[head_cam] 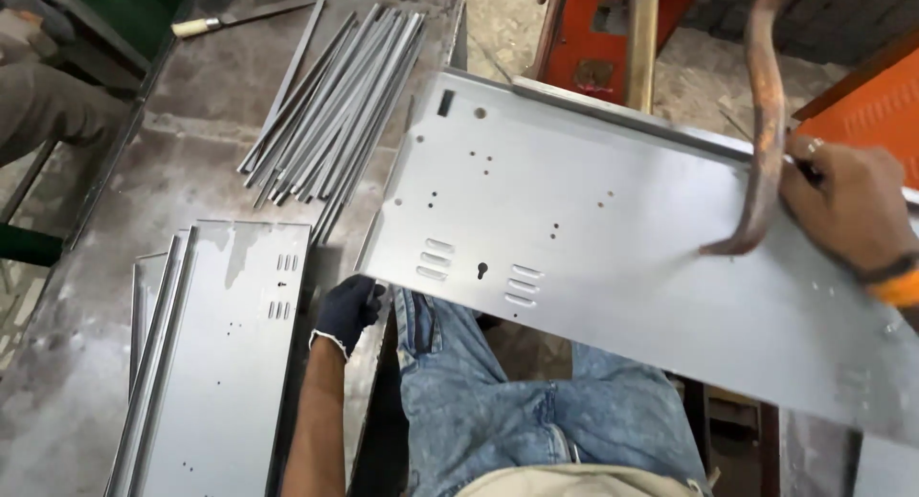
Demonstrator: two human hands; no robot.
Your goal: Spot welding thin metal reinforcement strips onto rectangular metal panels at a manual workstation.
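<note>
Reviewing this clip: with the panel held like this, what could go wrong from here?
1. The panel overhangs the table, gripped only by the gloved left hand at its edge; it may tip or slip.
2. The bare right hand rests by the panel's rim and the rusty bar; a cut or pinch seems possible.
3. A swing might knock the strips.

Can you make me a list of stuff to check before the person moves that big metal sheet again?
1. Left hand gloved, at sheet's lower edge: ok.
2. Right hand bare, near the sheet's far end: not ok.
3. Rusty curved bar resting on sheet: not ok, may slide.
4. Firm grip on either side: cannot tell.
5. Stacked panels lie flat on table: ok.
6. Loose strips apart from sheet: ok.
</note>
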